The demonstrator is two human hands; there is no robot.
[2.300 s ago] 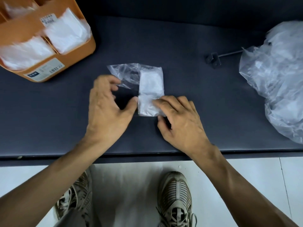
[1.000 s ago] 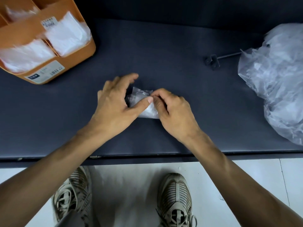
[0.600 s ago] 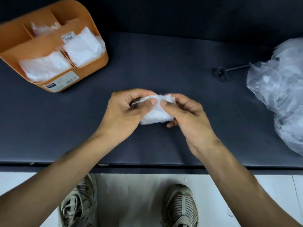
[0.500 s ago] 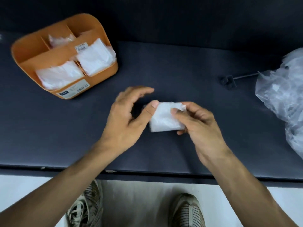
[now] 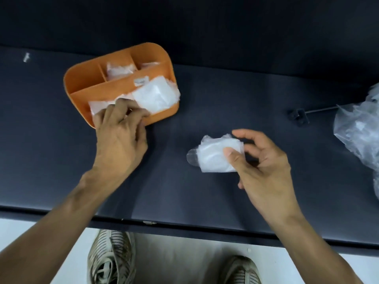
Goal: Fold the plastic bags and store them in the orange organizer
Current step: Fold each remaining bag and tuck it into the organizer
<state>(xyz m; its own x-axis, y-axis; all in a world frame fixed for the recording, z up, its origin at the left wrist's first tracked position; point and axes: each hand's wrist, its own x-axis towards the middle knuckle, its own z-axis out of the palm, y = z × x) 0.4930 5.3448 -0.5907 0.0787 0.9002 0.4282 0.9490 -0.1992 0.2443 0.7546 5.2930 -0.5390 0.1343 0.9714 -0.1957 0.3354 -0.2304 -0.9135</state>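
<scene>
Right hand (image 5: 264,167) pinches folded white bag (image 5: 216,155); left hand's (image 5: 121,138) fingers touch orange organizer (image 5: 106,90).

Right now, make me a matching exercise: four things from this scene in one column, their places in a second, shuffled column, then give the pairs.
Things:
1. folded bag
2. organizer
3. bag pile
4. left hand

Places:
A. far right of the table
B. at the organizer's near edge, on the bags in it
C. pinched in the right hand
D. back left of the table

Pairs: 1-C, 2-D, 3-A, 4-B
</scene>
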